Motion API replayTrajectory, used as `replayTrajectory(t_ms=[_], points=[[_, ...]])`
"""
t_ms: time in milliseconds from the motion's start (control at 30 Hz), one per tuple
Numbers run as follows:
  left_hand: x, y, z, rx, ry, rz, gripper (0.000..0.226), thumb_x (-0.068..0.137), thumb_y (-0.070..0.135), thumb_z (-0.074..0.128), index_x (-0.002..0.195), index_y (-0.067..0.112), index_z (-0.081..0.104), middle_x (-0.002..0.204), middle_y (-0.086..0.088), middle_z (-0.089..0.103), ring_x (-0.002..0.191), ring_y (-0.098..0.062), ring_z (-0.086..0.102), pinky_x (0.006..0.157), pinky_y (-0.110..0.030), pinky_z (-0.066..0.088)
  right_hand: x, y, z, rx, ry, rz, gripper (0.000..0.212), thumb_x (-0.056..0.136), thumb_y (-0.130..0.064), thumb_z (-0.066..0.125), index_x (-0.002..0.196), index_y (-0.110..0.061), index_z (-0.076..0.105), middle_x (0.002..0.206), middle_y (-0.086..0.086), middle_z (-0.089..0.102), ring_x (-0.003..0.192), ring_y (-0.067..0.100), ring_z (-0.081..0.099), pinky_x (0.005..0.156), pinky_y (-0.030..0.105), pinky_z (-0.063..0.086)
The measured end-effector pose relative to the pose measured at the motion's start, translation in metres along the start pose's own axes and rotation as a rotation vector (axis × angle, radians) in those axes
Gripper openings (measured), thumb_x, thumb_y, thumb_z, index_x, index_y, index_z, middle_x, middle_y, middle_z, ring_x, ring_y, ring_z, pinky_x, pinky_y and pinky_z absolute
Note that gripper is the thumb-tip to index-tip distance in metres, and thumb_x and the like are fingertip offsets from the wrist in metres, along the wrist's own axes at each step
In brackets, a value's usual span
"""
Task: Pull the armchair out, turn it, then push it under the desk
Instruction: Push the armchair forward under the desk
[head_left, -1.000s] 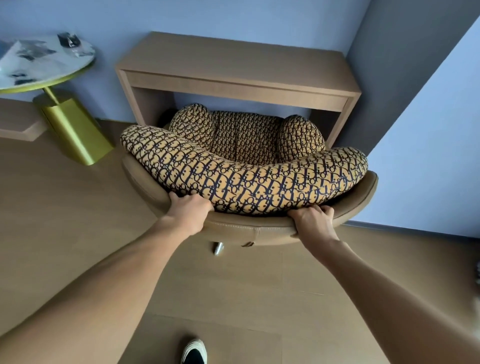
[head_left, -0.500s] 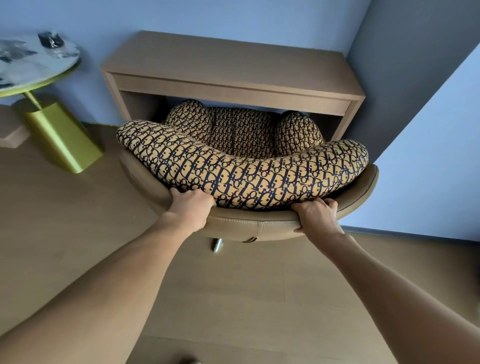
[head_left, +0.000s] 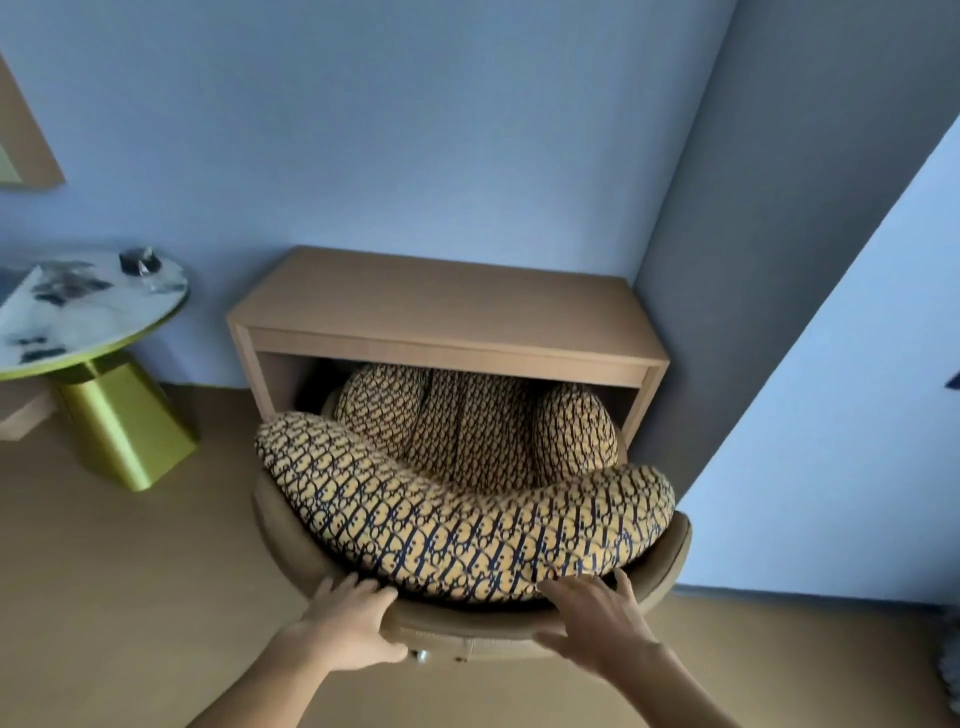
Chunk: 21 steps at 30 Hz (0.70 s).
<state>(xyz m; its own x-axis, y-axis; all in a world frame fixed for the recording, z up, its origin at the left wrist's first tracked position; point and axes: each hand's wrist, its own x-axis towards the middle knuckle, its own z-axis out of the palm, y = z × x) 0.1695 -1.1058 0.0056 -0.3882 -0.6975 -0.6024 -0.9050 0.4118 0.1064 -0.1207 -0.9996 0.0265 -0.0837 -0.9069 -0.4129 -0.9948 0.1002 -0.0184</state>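
The armchair (head_left: 467, 525) has a tan leather shell and cushions in a yellow and navy pattern. Its curved back faces me and its seat and front sit under the light wooden desk (head_left: 441, 306), which stands against the blue wall. My left hand (head_left: 348, 621) lies flat on the left part of the back rim, fingers spread over the edge. Against the right part of the rim rests my right hand (head_left: 597, 623), fingers apart and curled around nothing.
A round marble-topped side table (head_left: 88, 306) on a gold-green base (head_left: 124, 426) stands left of the desk. A grey wall corner (head_left: 737, 312) closes in on the desk's right side. Wooden floor extends to the left and toward me.
The armchair has slid farther under the desk. Both hands have loosened from a closed grip on the back rim to spread fingers. My view has lifted and pulled back.
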Motion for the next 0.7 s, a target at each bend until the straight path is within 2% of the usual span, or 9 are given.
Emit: replayTrajectory(t_ms=[67,133,267,367,400,467,533,600,700], points=[[-0.025,-0.001,-0.041,-0.165,-0.07,-0.023,0.087,0.068,0.076,0.055,0.148,0.049,0.037,0.156,0.006,0.041,0.139,-0.025,0.042,0.114,-0.046,0.034,-0.007,-0.004,-0.046,0.052,0.094,0.025,0.066,0.096,-0.061,0.053,0.152,-0.034,0.034,0.153,-0.004,0.048,0.14,0.017,0.045,0.122,0.061,0.015],[-0.053,0.004,-0.083,-0.26,0.001,0.003,0.086,0.07,0.07,0.061,0.149,0.057,0.029,0.161,0.006,0.035,0.141,-0.02,0.042,0.115,-0.044,0.035,-0.017,-0.006,-0.095,0.094,0.216,0.042,0.068,0.096,-0.061,0.053,0.154,-0.035,0.031,0.153,-0.006,0.048,0.138,0.017,0.047,0.122,0.058,0.022],[-0.128,0.029,-0.161,-0.267,0.372,0.116,0.085,0.083,0.051,0.068,0.155,0.049,0.023,0.162,0.013,0.033,0.144,-0.013,0.037,0.117,-0.053,0.031,-0.063,-0.013,-0.19,0.156,0.416,0.062,0.07,0.095,-0.059,0.056,0.154,-0.031,0.032,0.153,-0.002,0.047,0.14,0.024,0.044,0.116,0.056,0.036],[-0.182,0.035,-0.165,-0.235,0.437,0.098,0.085,0.083,0.048,0.072,0.155,0.045,0.027,0.16,0.007,0.039,0.139,-0.017,0.044,0.113,-0.048,0.038,-0.113,-0.016,-0.227,0.154,0.442,0.041,0.065,0.096,-0.055,0.056,0.152,-0.029,0.035,0.152,0.002,0.049,0.135,0.028,0.049,0.11,0.057,0.042],[-0.192,0.033,-0.15,-0.194,0.376,0.08,0.086,0.082,0.047,0.072,0.155,0.045,0.027,0.16,0.005,0.039,0.139,-0.019,0.043,0.114,-0.049,0.036,-0.128,-0.017,-0.225,0.146,0.43,0.034,0.064,0.096,-0.054,0.056,0.152,-0.029,0.035,0.152,0.002,0.049,0.133,0.027,0.05,0.109,0.058,0.043],[-0.192,0.022,-0.108,-0.122,0.235,0.027,0.089,0.082,0.045,0.069,0.155,0.051,0.02,0.165,0.003,0.028,0.148,-0.026,0.03,0.121,-0.058,0.019,-0.144,-0.016,-0.197,0.189,0.372,0.022,0.067,0.096,-0.055,0.057,0.154,-0.034,0.032,0.157,-0.003,0.042,0.14,0.026,0.045,0.112,0.064,0.038],[-0.172,0.012,-0.064,-0.059,0.156,-0.039,0.093,0.083,0.046,0.067,0.155,0.055,0.009,0.171,0.001,0.008,0.155,-0.035,0.007,0.12,-0.066,0.0,-0.139,-0.015,-0.143,0.208,0.225,0.03,0.074,0.096,-0.058,0.054,0.158,-0.041,0.018,0.167,-0.008,0.021,0.154,0.029,0.021,0.115,0.074,0.024],[-0.143,0.006,-0.028,0.01,0.169,-0.038,0.092,0.084,0.055,0.062,0.154,0.058,0.002,0.171,0.002,-0.004,0.155,-0.036,-0.008,0.119,-0.066,-0.007,-0.118,-0.017,-0.074,0.151,0.094,0.046,0.08,0.096,-0.067,0.043,0.159,-0.045,-0.001,0.171,-0.007,-0.004,0.156,0.036,-0.008,0.114,0.08,0.01],[-0.082,-0.013,0.005,0.074,0.287,-0.029,0.079,0.092,0.069,0.044,0.153,0.059,-0.005,0.17,0.003,-0.013,0.154,-0.031,-0.016,0.121,-0.061,-0.01,-0.062,-0.031,0.006,0.152,0.136,0.076,0.079,0.094,-0.078,0.025,0.155,-0.05,-0.016,0.168,-0.004,-0.023,0.152,0.039,-0.024,0.113,0.082,0.003]])
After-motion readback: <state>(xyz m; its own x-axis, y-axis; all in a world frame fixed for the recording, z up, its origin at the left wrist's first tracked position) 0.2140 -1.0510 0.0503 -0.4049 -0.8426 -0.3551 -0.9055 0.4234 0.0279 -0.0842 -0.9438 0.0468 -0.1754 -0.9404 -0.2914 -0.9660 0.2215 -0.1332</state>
